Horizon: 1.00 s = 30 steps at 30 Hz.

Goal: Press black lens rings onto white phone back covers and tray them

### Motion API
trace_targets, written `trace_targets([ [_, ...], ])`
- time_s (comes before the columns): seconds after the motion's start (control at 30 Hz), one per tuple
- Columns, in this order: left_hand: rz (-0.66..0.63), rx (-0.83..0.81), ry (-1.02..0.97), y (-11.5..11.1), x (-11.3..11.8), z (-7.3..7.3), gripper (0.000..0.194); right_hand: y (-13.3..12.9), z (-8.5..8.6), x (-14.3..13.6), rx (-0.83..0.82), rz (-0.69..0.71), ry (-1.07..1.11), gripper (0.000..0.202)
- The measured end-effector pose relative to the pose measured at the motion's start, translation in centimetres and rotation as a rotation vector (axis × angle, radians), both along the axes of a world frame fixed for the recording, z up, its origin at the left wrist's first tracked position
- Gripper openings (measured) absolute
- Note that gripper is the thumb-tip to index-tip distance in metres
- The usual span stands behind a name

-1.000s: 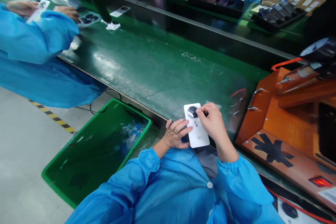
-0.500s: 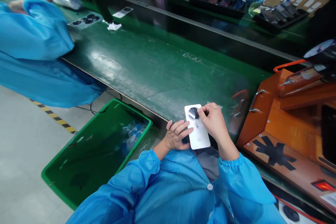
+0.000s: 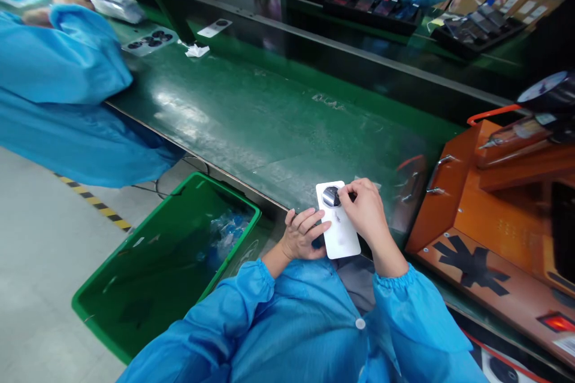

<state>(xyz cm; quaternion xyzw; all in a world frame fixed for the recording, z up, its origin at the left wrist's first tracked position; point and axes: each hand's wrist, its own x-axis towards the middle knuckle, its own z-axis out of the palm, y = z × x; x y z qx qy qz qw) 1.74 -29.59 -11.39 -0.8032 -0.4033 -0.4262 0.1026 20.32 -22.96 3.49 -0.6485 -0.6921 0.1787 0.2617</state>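
A white phone back cover (image 3: 342, 239) with a round, shiny dark camera area (image 3: 331, 196) lies at the front edge of the green bench, its lower end reaching past the edge. My left hand (image 3: 303, 232) grips its left side, fingertips resting on the white face. At the camera area's right rim, my right hand (image 3: 366, 206) has thumb and forefinger pinched together. Whatever is between those fingertips is too small to make out.
An orange machine (image 3: 476, 209) with a gauge stands at the right. Below the bench edge sits a green bin (image 3: 157, 239) holding clear plastic. A co-worker's blue sleeve (image 3: 67, 60) is at the left, near bagged parts (image 3: 112, 1). Phone trays (image 3: 372, 9) lie across the bench.
My hands and the cover keep nearly the same pose, the pinch staying at the camera rim. Across the bench, another person's hand has shifted slightly left and down.
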Motion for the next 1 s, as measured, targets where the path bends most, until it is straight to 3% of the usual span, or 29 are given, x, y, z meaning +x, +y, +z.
trace_targets([
  [0.57,-0.030,-0.016,-0.048,-0.1,0.1,0.1,0.061,-0.2,0.3,0.1,0.008,0.003,0.034,0.016],
  [0.73,-0.047,-0.017,-0.056,0.0,0.1,0.0,0.063,-0.6,0.6,0.1,0.093,-0.009,0.015,0.019],
  [0.83,-0.050,-0.011,-0.066,-0.1,0.2,0.1,0.064,-2.5,1.7,0.4,0.194,-0.034,-0.075,0.028],
  [0.9,-0.040,-0.007,-0.071,-0.1,0.2,0.2,0.064,-4.6,2.3,0.7,0.205,0.050,-0.125,0.035],
  [1.0,-0.025,0.002,-0.071,0.1,0.3,0.6,0.061,-8.2,2.2,1.0,0.127,0.308,-0.184,0.051],
])
